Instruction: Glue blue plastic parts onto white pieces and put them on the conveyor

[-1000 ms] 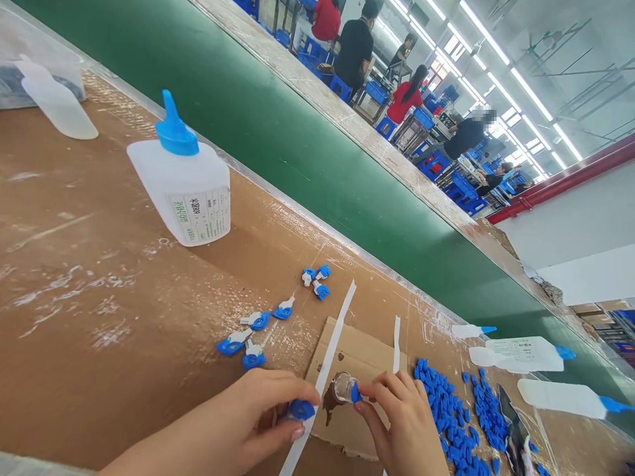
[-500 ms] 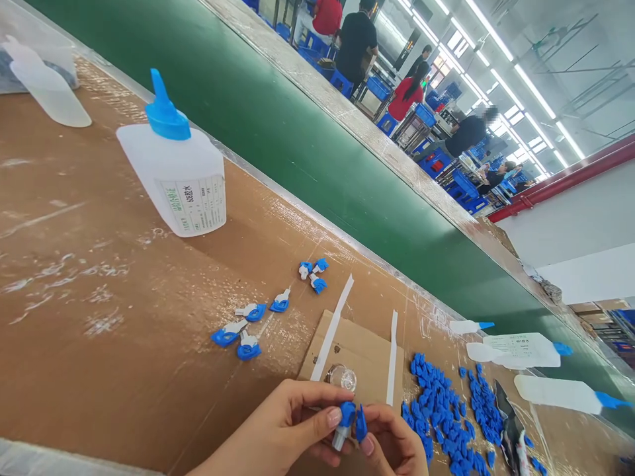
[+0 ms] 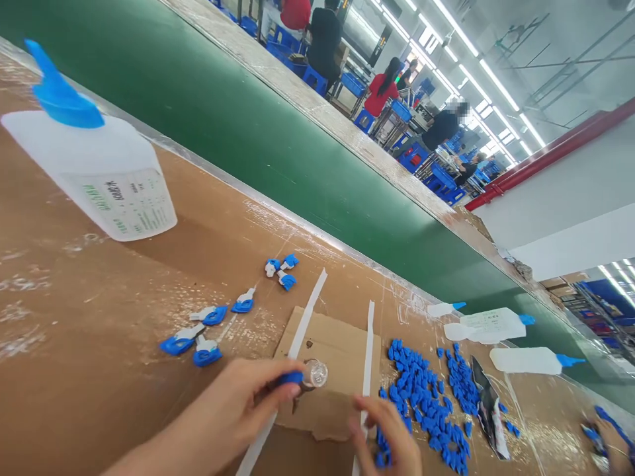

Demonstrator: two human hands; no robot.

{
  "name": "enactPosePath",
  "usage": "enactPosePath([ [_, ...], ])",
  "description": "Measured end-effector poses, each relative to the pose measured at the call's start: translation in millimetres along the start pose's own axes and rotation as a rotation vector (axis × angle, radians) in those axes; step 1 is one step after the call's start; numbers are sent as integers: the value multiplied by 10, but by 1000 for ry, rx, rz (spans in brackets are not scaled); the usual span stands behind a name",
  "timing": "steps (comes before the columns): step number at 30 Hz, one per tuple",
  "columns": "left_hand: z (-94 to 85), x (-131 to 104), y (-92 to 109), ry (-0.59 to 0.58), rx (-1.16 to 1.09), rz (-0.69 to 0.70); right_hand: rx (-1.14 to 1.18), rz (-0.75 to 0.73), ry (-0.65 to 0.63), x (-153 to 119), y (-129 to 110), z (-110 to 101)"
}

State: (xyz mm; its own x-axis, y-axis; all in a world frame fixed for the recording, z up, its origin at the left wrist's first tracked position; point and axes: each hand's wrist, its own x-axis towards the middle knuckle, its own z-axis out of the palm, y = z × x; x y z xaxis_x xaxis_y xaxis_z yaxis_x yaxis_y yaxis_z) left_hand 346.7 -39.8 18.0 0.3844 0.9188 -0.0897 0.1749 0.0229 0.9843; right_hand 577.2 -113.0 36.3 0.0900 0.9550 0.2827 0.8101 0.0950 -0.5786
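My left hand (image 3: 238, 413) pinched a blue part (image 3: 290, 378) between thumb and fingertips, touching the small glass jar (image 3: 315, 373) just beyond. My right hand (image 3: 391, 439), fingers curled loosely and holding nothing I could see, reached into the blue pile (image 3: 421, 390) beside it.

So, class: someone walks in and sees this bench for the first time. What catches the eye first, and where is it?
Probably the big white glue bottle with its blue nozzle, standing far left on the brown bench. Next, the heap of blue parts at lower right, where the right hand reaches. At bottom centre the left hand pinches a blue piece by a small clear cup on cardboard.
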Motion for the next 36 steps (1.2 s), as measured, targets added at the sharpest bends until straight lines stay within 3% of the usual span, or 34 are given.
enactPosePath([
  [4,-360,331,-96,81,474,189,-255,159,7,331,531,-334],
  [8,-505,580,-162,64,862,232,-302,149,-20,597,773,-388],
  [12,-546,727,-152,116,855,267,-297,132,-49,684,849,-330],
  [16,-739,799,-73,114,842,269,-257,119,-62,743,951,-340],
  [22,-1107,505,15,114,829,193,-201,65,-184,854,1086,-353],
  [26,-1120,293,-40,76,850,71,-173,0,-263,891,1117,-367],
  [30,-1008,330,-15,-26,1033,69,-147,-1,-331,918,1122,-369],
  [36,-937,541,91,-113,1107,84,-104,65,-149,827,890,-324],
])
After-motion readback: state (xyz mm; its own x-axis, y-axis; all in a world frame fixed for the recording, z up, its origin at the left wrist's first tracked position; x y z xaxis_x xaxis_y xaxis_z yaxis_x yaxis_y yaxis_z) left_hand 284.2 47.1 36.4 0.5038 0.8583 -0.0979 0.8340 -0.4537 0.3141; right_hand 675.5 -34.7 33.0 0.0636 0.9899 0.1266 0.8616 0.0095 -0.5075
